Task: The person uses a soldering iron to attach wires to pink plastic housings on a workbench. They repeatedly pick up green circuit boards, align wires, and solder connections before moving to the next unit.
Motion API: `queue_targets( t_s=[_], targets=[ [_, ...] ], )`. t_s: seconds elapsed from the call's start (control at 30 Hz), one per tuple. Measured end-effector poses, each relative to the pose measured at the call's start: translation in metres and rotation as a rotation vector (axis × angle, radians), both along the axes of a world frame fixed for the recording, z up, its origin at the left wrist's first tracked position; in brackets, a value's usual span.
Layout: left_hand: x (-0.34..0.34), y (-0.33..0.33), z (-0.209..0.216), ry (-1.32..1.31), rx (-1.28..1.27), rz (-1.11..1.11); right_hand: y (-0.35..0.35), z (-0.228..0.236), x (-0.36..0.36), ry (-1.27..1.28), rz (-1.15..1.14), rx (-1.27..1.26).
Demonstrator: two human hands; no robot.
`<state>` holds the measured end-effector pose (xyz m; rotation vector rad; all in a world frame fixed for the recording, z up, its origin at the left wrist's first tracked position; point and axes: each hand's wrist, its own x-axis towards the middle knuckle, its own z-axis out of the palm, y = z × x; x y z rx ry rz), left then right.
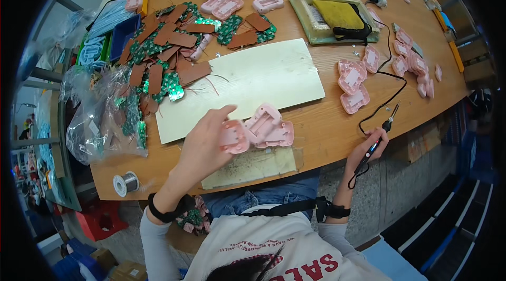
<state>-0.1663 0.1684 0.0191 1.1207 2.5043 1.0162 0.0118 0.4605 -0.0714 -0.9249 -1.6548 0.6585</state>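
My left hand is closed around a pink plastic shell at the near edge of the white board. Against it lie a pink shell with a rectangular opening and another pink shell, partly covered. The fingers' undersides are hidden. Out to the right, past the table's near edge, my right hand grips the black handle of a soldering iron. Its metal tip points up and away from me, apart from the shells.
A white board covers the middle. Green circuit boards and brown plates are heaped at left, near a solder spool. Pink shells lie at right. A yellow sponge sits in a tray. The iron's black cord crosses the table.
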Motion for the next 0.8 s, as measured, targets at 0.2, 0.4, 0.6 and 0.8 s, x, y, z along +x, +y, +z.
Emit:
queue_targets(
  t_s=[0.2, 0.4, 0.6, 0.8],
  targets=[
    [0.024, -0.052, -0.038, 0.218, -0.307, 0.068, 0.000, -0.006, -0.001, -0.003, 0.031, -0.006],
    [0.025, -0.044, -0.032, 0.254, -0.137, 0.183, 0.003, -0.007, 0.001, 0.010, 0.008, 0.008],
    [0.033, -0.068, -0.059, 0.398, -0.210, 0.099, 0.003, -0.009, 0.002, -0.013, 0.022, 0.013],
    [0.036, -0.051, -0.034, 0.298, -0.089, 0.196, 0.002, -0.004, 0.001, 0.019, 0.035, 0.009]
  ],
)
